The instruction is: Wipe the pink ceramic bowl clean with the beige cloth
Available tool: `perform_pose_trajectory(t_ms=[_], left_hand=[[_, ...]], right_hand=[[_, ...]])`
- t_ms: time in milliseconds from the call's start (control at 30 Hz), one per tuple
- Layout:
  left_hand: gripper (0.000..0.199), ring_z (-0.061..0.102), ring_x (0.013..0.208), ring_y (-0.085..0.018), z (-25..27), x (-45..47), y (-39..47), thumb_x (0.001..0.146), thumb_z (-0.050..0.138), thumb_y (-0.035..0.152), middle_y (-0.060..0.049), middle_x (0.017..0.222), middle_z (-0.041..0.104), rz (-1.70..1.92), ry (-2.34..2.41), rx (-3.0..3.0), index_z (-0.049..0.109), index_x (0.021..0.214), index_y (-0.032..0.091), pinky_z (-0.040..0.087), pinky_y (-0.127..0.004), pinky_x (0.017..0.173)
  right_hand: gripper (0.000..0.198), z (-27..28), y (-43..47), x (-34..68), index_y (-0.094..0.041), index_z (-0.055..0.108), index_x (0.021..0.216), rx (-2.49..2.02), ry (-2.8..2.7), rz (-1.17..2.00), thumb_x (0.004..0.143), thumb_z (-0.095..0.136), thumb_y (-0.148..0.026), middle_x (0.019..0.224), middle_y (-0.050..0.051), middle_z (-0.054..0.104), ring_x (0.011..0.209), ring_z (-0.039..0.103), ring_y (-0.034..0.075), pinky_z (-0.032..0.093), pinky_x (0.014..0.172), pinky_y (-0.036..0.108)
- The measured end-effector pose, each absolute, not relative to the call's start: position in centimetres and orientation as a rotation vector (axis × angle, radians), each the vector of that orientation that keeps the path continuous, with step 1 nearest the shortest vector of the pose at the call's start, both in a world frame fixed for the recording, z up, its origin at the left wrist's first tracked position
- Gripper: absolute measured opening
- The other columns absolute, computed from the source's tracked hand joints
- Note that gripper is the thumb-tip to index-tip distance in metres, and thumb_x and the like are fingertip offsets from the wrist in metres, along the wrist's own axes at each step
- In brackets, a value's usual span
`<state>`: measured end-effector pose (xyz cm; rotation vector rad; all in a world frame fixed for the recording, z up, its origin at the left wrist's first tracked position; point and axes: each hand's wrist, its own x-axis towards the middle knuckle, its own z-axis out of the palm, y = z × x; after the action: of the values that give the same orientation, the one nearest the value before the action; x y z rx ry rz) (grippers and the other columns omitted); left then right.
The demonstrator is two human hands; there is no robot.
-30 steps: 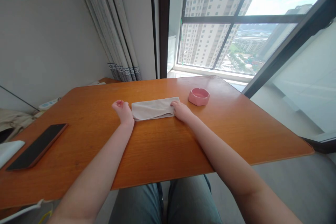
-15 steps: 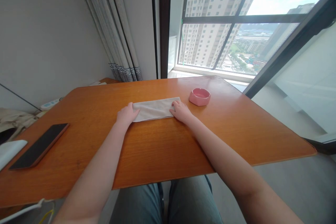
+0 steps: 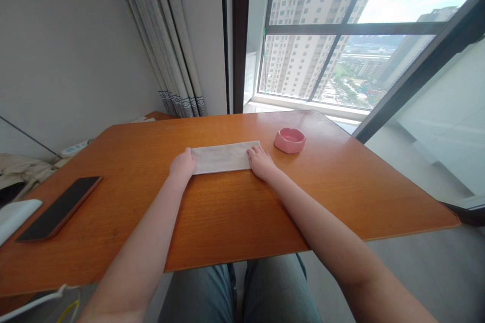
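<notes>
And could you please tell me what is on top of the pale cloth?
The right hand lies on the right end of the pale cloth; the left hand is at the left end. Cloth under the hands is hidden.

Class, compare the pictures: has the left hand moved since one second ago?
Yes. Against the pink ashtray, the left hand has swung its fingers rightward, toward it; the hand now touches the left end of the folded cloth.
</notes>
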<state>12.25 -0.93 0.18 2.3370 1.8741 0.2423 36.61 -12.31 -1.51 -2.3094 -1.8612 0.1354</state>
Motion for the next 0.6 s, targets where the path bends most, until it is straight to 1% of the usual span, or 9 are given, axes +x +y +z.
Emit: perform_pose_trajectory(t_ms=[67, 133, 167, 267, 333, 400, 467, 500, 600], left_hand=[[0.041, 0.059, 0.104, -0.033, 0.5, 12.6, -1.4, 0.087, 0.041, 0.029, -0.020, 0.114, 0.061, 0.442, 1.837, 2.452, 0.051, 0.124, 0.013, 0.048, -0.044, 0.084], [0.038, 0.057, 0.108, -0.029, 0.5, 13.2, -1.6, 0.088, 0.039, 0.028, -0.017, 0.117, 0.060, 0.638, 1.586, 2.624, 0.055, 0.120, 0.014, 0.045, -0.042, 0.092], [0.037, 0.056, 0.111, -0.027, 0.3, 13.5, -1.7, 0.089, 0.037, 0.028, -0.015, 0.119, 0.061, 0.657, 1.407, 2.695, 0.057, 0.118, 0.015, 0.042, -0.042, 0.098], [0.041, 0.047, 0.125, -0.025, -0.7, 14.0, -1.3, 0.092, 0.034, 0.035, -0.009, 0.133, 0.056, 0.428, 1.080, 2.754, 0.057, 0.122, 0.021, 0.027, -0.048, 0.110], [0.046, 0.036, 0.135, -0.028, -1.4, 13.9, -0.9, 0.092, 0.032, 0.041, -0.009, 0.144, 0.044, 0.275, 1.142, 2.704, 0.050, 0.131, 0.024, 0.020, -0.054, 0.111], [0.049, 0.032, 0.137, -0.030, -1.9, 13.6, -0.4, 0.093, 0.029, 0.042, -0.009, 0.148, 0.040, 0.231, 1.282, 2.640, 0.047, 0.135, 0.024, 0.019, -0.057, 0.110], [0.047, 0.040, 0.131, -0.029, -1.9, 13.0, 0.1, 0.092, 0.029, 0.038, -0.012, 0.140, 0.048, 0.316, 1.391, 2.628, 0.049, 0.132, 0.022, 0.022, -0.055, 0.109], [0.045, 0.046, 0.125, -0.028, -1.8, 12.7, 0.4, 0.091, 0.032, 0.036, -0.013, 0.132, 0.054, 0.378, 1.434, 2.634, 0.053, 0.128, 0.021, 0.026, -0.053, 0.107], [0.034, 0.057, 0.102, -0.028, -1.5, 11.8, 1.0, 0.086, 0.041, 0.039, -0.013, 0.104, 0.064, 0.485, 1.552, 2.625, 0.064, 0.101, 0.017, 0.041, -0.043, 0.091]], right_hand=[[0.040, -1.5, -12.3, 36.5, -0.019, 0.049, 0.126, -2.306, -1.862, 0.137, 0.094, 0.026, -0.019, 0.142, 0.013, 0.042, 0.133, 0.032, 0.029, 0.025, 0.109, 0.050], [0.041, -1.5, -12.3, 36.5, -0.019, 0.050, 0.126, -2.301, -1.866, 0.137, 0.093, 0.025, -0.016, 0.140, 0.013, 0.043, 0.133, 0.033, 0.028, 0.025, 0.109, 0.049], [0.041, -1.5, -12.2, 36.5, -0.018, 0.050, 0.125, -2.295, -1.871, 0.135, 0.092, 0.025, -0.015, 0.139, 0.013, 0.044, 0.132, 0.034, 0.027, 0.025, 0.109, 0.047], [0.042, -1.4, -12.1, 36.7, -0.017, 0.051, 0.123, -2.269, -1.891, 0.144, 0.089, 0.028, -0.011, 0.134, 0.013, 0.048, 0.129, 0.037, 0.026, 0.029, 0.107, 0.041], [0.042, -1.3, -12.1, 36.8, -0.017, 0.051, 0.122, -2.255, -1.891, 0.155, 0.087, 0.030, -0.008, 0.131, 0.013, 0.050, 0.126, 0.040, 0.025, 0.031, 0.104, 0.038], [0.041, -1.2, -12.2, 36.8, -0.017, 0.051, 0.120, -2.256, -1.879, 0.151, 0.086, 0.031, -0.008, 0.129, 0.013, 0.051, 0.123, 0.042, 0.025, 0.034, 0.101, 0.037], [0.039, -1.1, -12.3, 36.8, -0.017, 0.052, 0.118, -2.269, -1.868, 0.129, 0.085, 0.032, -0.008, 0.126, 0.014, 0.052, 0.120, 0.044, 0.026, 0.035, 0.099, 0.037], [0.038, -1.0, -12.4, 36.7, -0.017, 0.052, 0.117, -2.279, -1.862, 0.113, 0.085, 0.033, -0.008, 0.125, 0.014, 0.053, 0.119, 0.045, 0.026, 0.035, 0.098, 0.037], [0.036, -0.9, -12.6, 36.4, -0.018, 0.054, 0.113, -2.308, -1.827, 0.048, 0.086, 0.033, -0.010, 0.121, 0.013, 0.055, 0.115, 0.048, 0.027, 0.034, 0.098, 0.039]])
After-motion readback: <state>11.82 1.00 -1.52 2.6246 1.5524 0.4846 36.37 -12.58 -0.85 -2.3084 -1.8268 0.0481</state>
